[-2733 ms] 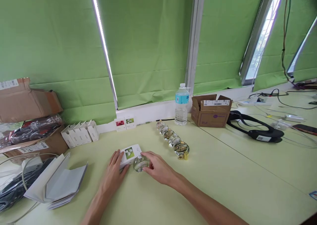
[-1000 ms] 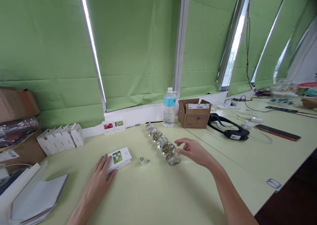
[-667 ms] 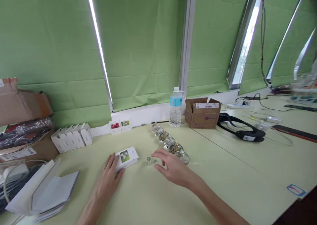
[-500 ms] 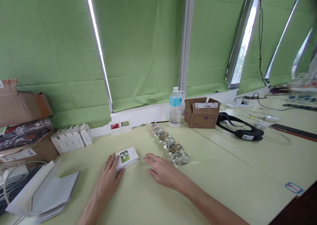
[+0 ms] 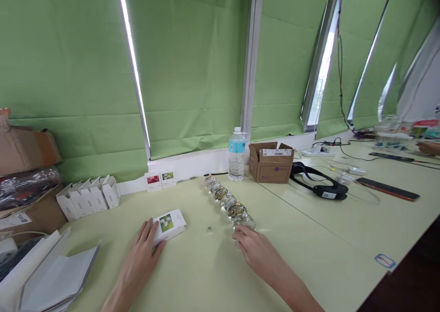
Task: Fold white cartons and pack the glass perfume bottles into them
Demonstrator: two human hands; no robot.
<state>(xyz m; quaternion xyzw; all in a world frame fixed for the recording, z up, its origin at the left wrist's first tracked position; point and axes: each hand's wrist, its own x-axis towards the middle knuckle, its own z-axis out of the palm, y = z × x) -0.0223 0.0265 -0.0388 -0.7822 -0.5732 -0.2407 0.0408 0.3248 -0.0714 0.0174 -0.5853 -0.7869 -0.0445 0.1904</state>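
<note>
My left hand (image 5: 144,248) holds the left end of a small white box (image 5: 177,221), fingers over its top and thumb along the near side. The box lies flat and has a picture of white flowers on a green ground. A row of clear, rounded glass jars (image 5: 222,195), some with brownish contents, runs away from me across the table. At its near end my right hand (image 5: 249,245) has its fingers curled on the last glass jar (image 5: 245,220), partly covering it. Between the hands lies a tiny round greenish-silver piece (image 5: 209,229).
Two picture cards (image 5: 160,180) lean at the wall beside several white boxes (image 5: 89,196). A water bottle (image 5: 237,156), a cardboard box (image 5: 271,166) and a black headset (image 5: 319,183) stand behind and right. Papers (image 5: 62,275) lie front left. Another person's hand (image 5: 429,147) shows far right.
My right hand has moved right, from the middle of the table to the nearest glass jar. The tiny round piece now shows where that hand was. My left hand stays on the white box.
</note>
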